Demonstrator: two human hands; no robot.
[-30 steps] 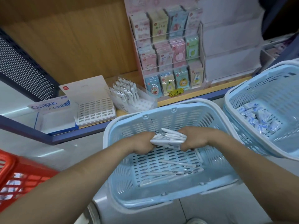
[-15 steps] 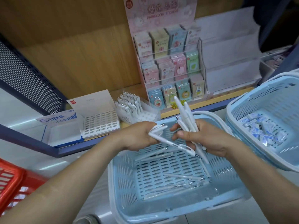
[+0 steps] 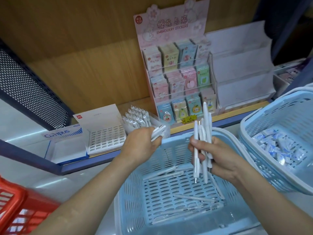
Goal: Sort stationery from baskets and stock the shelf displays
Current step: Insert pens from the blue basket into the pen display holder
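The red slatted plastic basket (image 3: 15,209) is chopped off by the lower left corner, and all I get through its slats is blurry white stuff, can't tell what. The second pale blue plastic basket (image 3: 288,112) runs off the right edge, with small blue-and-white wrapped packets (image 3: 279,148) heaped inside, print too soft to read.

I only see the back of the left hand (image 3: 140,145), fingers curled out of sight round a few slim white plastic pens (image 3: 158,133) whose ends poke out to the right. Exact count, no idea. The right hand (image 3: 218,160) grasps a fat bundle of white pens (image 3: 204,141) held roughly upright, thumb clamped across the front, one metal tip pointing down.

Both hands hover apart over the big pale blue slotted basket (image 3: 123,209), where more loose white pens (image 3: 194,199) lie on the floor. Its far rim sits right under the blue-edged wooden shelf (image 3: 101,160). Just beyond the left knuckles is the clear box of upright white pens (image 3: 137,117), with a white gridded tray (image 3: 106,138) beside it and the pink embroidery-sticker stand (image 3: 179,73) behind the right hand's bundle. The right forearm passes close by the second basket's rim.
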